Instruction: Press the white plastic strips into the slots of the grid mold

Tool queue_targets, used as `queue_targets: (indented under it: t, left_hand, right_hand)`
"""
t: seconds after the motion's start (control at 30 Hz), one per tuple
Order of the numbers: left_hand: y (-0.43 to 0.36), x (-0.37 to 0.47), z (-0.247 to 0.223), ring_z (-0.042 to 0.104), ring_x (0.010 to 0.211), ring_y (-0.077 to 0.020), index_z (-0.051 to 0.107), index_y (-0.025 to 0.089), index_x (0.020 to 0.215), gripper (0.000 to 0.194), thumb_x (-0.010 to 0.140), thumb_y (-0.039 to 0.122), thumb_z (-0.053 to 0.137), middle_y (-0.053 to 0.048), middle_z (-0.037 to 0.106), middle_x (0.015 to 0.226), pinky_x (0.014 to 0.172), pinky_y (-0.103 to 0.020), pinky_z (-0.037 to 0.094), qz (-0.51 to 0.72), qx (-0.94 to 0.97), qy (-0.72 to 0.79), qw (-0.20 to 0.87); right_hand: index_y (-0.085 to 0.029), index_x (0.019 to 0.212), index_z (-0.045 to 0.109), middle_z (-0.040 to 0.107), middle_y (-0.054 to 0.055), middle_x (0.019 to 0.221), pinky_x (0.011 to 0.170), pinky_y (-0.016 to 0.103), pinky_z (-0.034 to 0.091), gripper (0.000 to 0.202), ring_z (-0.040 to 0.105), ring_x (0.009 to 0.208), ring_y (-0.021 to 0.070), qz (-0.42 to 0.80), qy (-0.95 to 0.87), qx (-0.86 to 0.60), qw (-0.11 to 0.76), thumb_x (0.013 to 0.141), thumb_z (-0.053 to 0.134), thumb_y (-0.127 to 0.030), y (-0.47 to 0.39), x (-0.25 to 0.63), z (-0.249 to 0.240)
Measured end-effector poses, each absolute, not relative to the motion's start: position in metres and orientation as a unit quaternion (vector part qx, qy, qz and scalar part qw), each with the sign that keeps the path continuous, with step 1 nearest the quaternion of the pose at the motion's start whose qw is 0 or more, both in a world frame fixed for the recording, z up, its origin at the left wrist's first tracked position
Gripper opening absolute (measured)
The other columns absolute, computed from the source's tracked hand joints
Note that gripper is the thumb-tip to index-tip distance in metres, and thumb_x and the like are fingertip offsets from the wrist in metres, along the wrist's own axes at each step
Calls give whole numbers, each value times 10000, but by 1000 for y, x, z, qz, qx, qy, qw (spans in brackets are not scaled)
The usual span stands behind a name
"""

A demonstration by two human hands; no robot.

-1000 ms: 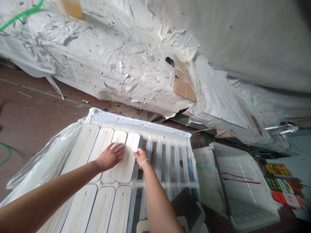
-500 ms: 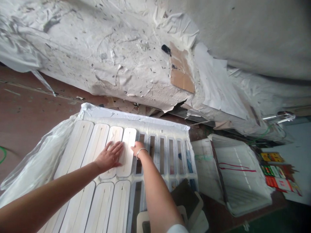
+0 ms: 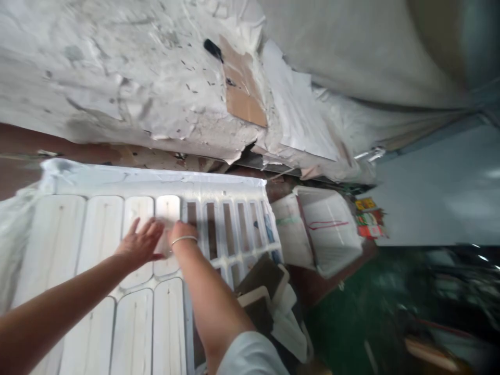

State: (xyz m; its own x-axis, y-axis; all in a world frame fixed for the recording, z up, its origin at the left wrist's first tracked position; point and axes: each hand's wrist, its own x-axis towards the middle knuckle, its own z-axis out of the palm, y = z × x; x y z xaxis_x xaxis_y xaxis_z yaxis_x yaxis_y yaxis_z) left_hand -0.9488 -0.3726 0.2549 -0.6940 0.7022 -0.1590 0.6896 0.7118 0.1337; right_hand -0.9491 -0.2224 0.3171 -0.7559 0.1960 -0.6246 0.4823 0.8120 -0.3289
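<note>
Long white panels with rounded ends and a thin line down the middle lie side by side in a slotted white frame [image 3: 156, 182]. My left hand [image 3: 142, 242] is open, palm down, its fingers spread over the last two panels of the far row. Closed at the right edge of the last white panel [image 3: 167, 207] is my right hand [image 3: 183, 234], with a bracelet at the wrist. Its fingertips are blurred and partly hidden. Right of this panel, open slots [image 3: 211, 224] show dark gaps.
Loose rounded panels [image 3: 287, 328], some dark-faced, lie in a heap at the frame's near right. Beyond the frame's right side stands a white plastic bin [image 3: 336, 234]. A sheet-covered surface with a cardboard piece [image 3: 244, 88] runs along the far side.
The view has swung right, so the frame appears further left and more of the green floor shows. Both hands remain at the same last panel.
</note>
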Motion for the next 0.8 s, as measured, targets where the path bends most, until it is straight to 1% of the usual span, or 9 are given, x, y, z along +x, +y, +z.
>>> queue_targets:
  t: [0.07, 0.13, 0.27, 0.33, 0.47, 0.6, 0.7, 0.73, 0.8]
  left_hand:
    - [-371, -960, 241, 334, 1405, -389, 501, -32, 1365, 949, 657, 556, 728, -242, 346, 1502, 1218, -532, 28, 74, 421, 903, 55]
    - [-367, -970, 224, 342, 1397, -399, 485, -37, 1374, 1022, 661, 689, 586, -231, 294, 1532, 1212, -524, 57, 126, 446, 886, 24]
    - [-362, -975, 216, 349, 1395, -393, 494, 84, 1407, 1052, 662, 824, 426, -198, 330, 1533, 1202, -560, 37, 163, 441, 882, 33]
    - [-360, -974, 224, 341, 1397, -405, 475, 74, 1419, 1065, 658, 818, 430, -200, 326, 1535, 1182, -626, 68, 150, 431, 888, 54]
    - [-357, -971, 238, 298, 1410, -438, 417, 16, 1439, 1086, 660, 773, 400, -213, 294, 1545, 1108, -727, 166, 106, 410, 900, 102]
    - [-352, -936, 245, 207, 1448, -426, 422, 59, 1453, 903, 744, 610, 523, -197, 229, 1571, 1139, -697, 157, 6, 413, 900, 139]
    - [-333, -877, 265, 168, 1469, -370, 384, 104, 1480, 681, 889, 423, 500, -144, 244, 1575, 1193, -625, 94, -28, 438, 869, 228]
    - [-323, -854, 274, 223, 1460, -347, 377, 125, 1486, 671, 907, 445, 487, -129, 283, 1568, 1207, -580, 140, 7, 430, 859, 278]
    - [-301, -812, 293, 420, 1373, -288, 322, 200, 1518, 699, 909, 508, 479, -93, 357, 1549, 1155, -475, 355, 134, 378, 835, 377]
  right_hand:
    - [-72, 1201, 617, 697, 215, 1150, 892, 441, 528, 453, 665, 1086, 336, -242, 902, 195, 299, 877, 628, -389, -227, -910, 330]
    - [-86, 1197, 618, 704, 209, 1126, 890, 448, 532, 488, 669, 1069, 341, -272, 890, 196, 310, 865, 622, -443, -220, -859, 341]
    - [-129, 1132, 641, 699, 141, 1090, 912, 377, 518, 344, 664, 1018, 269, -224, 883, 306, 277, 857, 627, -336, -159, -748, 365]
    - [-114, 1198, 614, 634, 143, 1207, 1003, 373, 461, 369, 590, 1139, 271, -121, 888, 325, 301, 860, 618, -263, -112, -706, 374]
    - [-107, 1303, 567, 521, 177, 1372, 1085, 422, 377, 646, 470, 1276, 338, -98, 882, 297, 352, 695, 775, -167, -34, -667, 380]
    - [-57, 1357, 502, 489, 218, 1378, 1069, 384, 381, 674, 498, 1260, 319, -89, 871, 323, 359, 758, 748, -242, 2, -664, 364]
    - [-17, 1207, 604, 598, 256, 1211, 924, 395, 451, 586, 602, 1081, 338, -99, 859, 324, 383, 694, 793, -229, 18, -668, 350]
    - [-45, 1097, 663, 651, 226, 1112, 852, 382, 464, 472, 630, 992, 322, -112, 858, 309, 395, 674, 796, -204, 23, -669, 349]
    - [-126, 845, 710, 699, 113, 862, 711, 330, 446, 206, 636, 801, 252, -153, 858, 264, 413, 655, 782, -163, 30, -672, 356]
